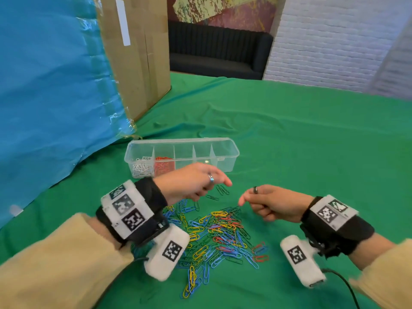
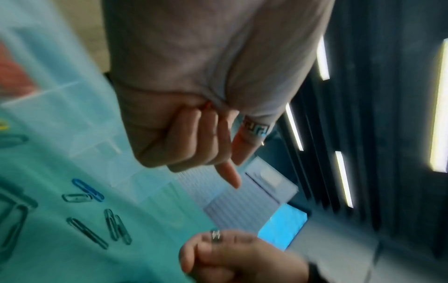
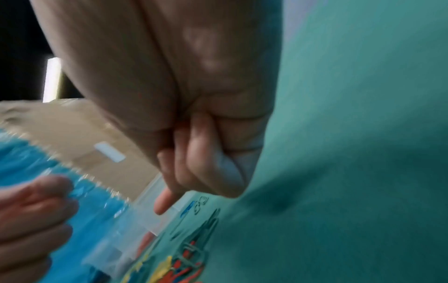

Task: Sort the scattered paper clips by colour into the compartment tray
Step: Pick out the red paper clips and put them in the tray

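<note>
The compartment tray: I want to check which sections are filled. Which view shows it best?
The head view: the whole compartment tray is visible, with white clips in its leftmost section and red clips in the next. The left wrist view shows only blurred dividers and a red patch; the right wrist view shows a blurred corner.

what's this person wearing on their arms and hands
Both arms have tan sleeves. Each wrist carries a black strap with white patches printed with black square codes, plus a white fuzzy-covered camera block, each trailing a black cable. The left hand wears a silver-blue ring, the right hand a dark ring.
</note>
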